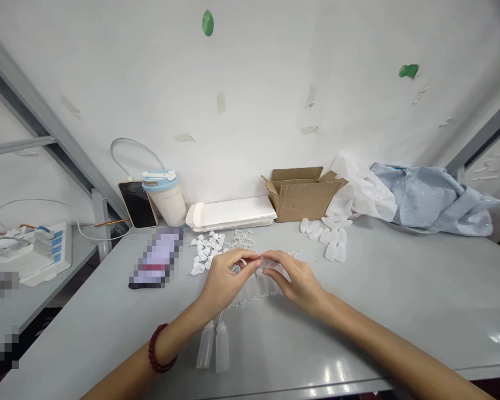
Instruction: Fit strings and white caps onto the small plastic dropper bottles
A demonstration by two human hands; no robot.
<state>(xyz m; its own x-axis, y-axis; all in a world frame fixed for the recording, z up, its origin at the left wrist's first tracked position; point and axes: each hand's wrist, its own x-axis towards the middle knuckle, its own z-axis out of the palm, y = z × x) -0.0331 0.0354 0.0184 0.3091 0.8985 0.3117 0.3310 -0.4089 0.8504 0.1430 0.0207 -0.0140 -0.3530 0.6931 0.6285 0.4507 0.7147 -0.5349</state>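
A grey surface [383, 316] spreads under everything, with a crumpled pale-blue cloth bag [433, 200] at its far right. Left of that come a white plastic bag [364, 186], an open cardboard box [300, 200] and a flat white stack [237, 214], then a lidded cup [169, 203] at the left. In front of these, the left hand [227, 278] and the right hand [304, 283] meet near the middle, fingertips facing. Below and between them lies a row of translucent bottles [252, 289], partly hidden; two loose bottles [222, 350] lie nearer the person, just below the left hand, long axes pointing away, necks at the far end. White caps [206, 250] cluster beyond the left hand. Smallest, a translucent piece [271, 265] sits between the two sets of fingertips, its long axis seeming to run crosswise, from the left fingertips toward the right palm. It is nearer the right hand, whose grip is pinched around it, thumb and index slightly parted by its thickness. The left grip's thumb and index are almost together at the piece's left end; whether they have hold of it, I cannot tell.
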